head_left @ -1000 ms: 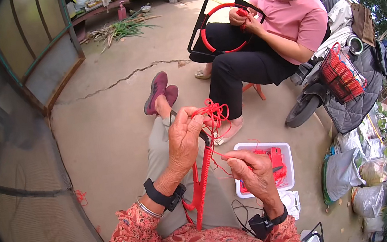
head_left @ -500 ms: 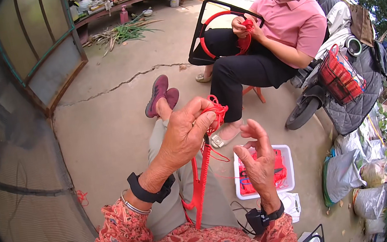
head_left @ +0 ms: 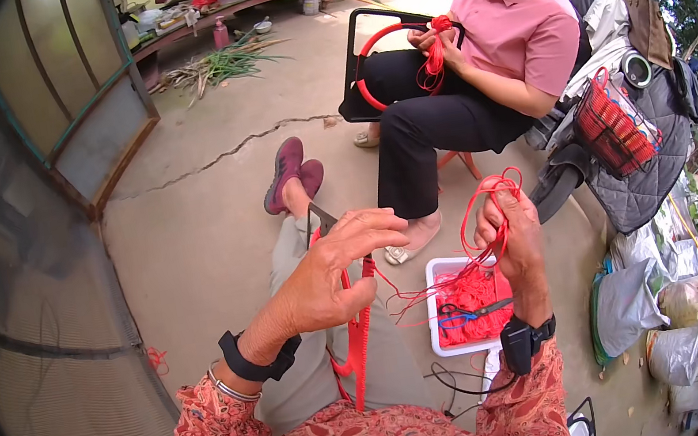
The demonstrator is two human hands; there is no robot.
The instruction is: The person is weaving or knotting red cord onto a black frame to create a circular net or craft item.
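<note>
My right hand is closed around a looped hank of thin red cord, held up at the right. Loose strands trail from it leftwards toward a black frame on my lap. Dense red cord wrapping covers parts of that frame. My left hand is above the frame, its thumb and fingers apart with nothing held between them. It hides the frame's middle; whether it touches the frame I cannot tell. Below my right hand, a white plastic basin holds red cord and scissors with blue on them.
Facing me, a seated person in a pink shirt works red cord on another black frame. Sacks and a covered vehicle with a red basket line the right. A mesh screen borders the left.
The red cord hank has passed from my left hand to my right, which has risen and closed on it. My left hand has opened and lowered over the frame. The basin's scissors show more.
</note>
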